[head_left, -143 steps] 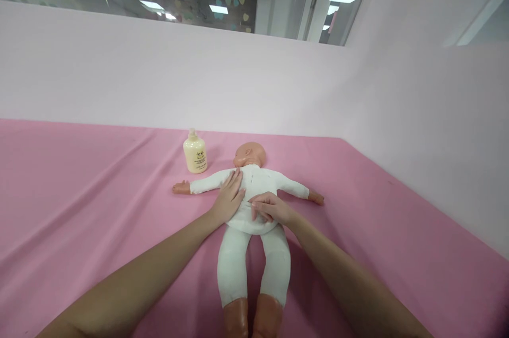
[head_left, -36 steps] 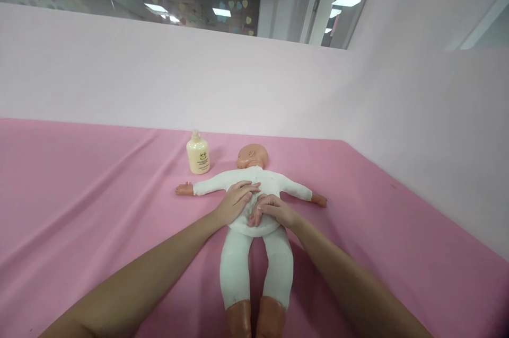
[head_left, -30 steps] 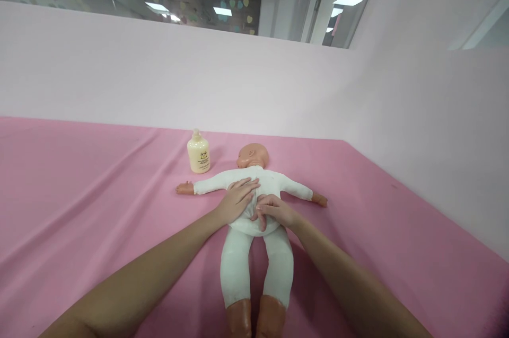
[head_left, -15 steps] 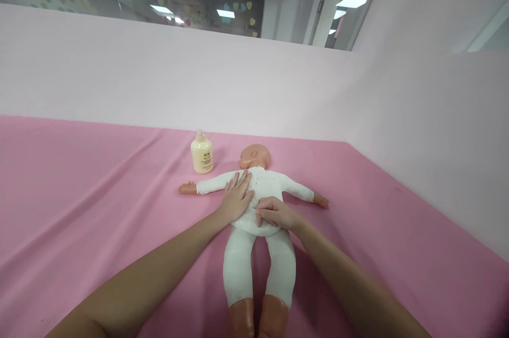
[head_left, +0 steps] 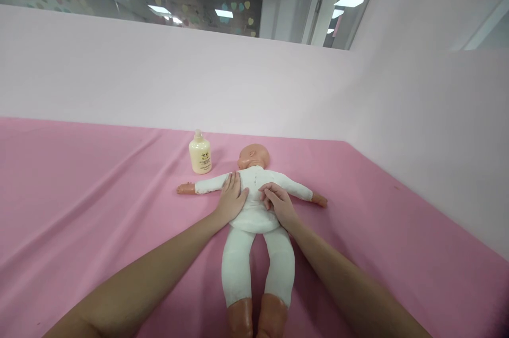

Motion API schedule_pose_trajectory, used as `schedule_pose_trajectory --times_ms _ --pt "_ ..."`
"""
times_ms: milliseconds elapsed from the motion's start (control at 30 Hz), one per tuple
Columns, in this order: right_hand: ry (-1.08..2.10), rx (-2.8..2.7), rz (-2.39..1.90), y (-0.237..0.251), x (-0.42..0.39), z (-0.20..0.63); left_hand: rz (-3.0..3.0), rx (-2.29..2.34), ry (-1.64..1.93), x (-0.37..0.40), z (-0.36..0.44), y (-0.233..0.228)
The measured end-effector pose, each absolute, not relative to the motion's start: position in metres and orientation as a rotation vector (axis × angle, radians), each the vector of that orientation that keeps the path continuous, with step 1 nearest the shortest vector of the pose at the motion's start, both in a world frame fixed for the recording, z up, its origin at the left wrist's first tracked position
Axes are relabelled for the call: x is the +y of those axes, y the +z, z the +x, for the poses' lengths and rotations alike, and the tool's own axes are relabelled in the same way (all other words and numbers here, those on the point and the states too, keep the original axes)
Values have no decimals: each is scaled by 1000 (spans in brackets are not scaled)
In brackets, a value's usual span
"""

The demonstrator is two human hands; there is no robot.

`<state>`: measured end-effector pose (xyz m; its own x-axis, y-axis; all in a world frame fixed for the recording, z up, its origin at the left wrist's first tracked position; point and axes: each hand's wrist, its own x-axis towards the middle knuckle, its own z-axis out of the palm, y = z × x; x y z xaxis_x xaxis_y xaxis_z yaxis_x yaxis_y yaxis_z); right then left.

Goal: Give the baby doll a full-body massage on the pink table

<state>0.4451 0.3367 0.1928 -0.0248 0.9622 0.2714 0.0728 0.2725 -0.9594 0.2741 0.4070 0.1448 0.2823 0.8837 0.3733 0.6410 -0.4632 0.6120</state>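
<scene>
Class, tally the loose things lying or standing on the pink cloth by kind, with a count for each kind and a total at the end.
Baby doll in a white cloth suit, lying face down: 1
Cream plastic bottle with a pump top, upright: 1
Total: 2
The left hand and right hand both rest flat on the doll's back.

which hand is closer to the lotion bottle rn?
Left. The left hand lies flat on the doll's back, on the side towards the cream bottle, which stands apart beyond the doll's arm. The right hand rests on the back's far side, farther away.
</scene>
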Motion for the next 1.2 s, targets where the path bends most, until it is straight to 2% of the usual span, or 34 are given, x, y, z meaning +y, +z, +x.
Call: schedule_pose_trajectory --times_ms 167,300,800,1200 --pt "625 -1531 -1124 189 334 444 2322 1375 951 403 274 147" --pt "511 -1576 -1144 182 339 447 2399 1373 889 399 274 151" --pt "492 -1691 -1470 166 362 467 2540 1190 915 385 275 169" --pt "442 -2030 -1352 175 364 473 2394 776 1011 383 272 173"
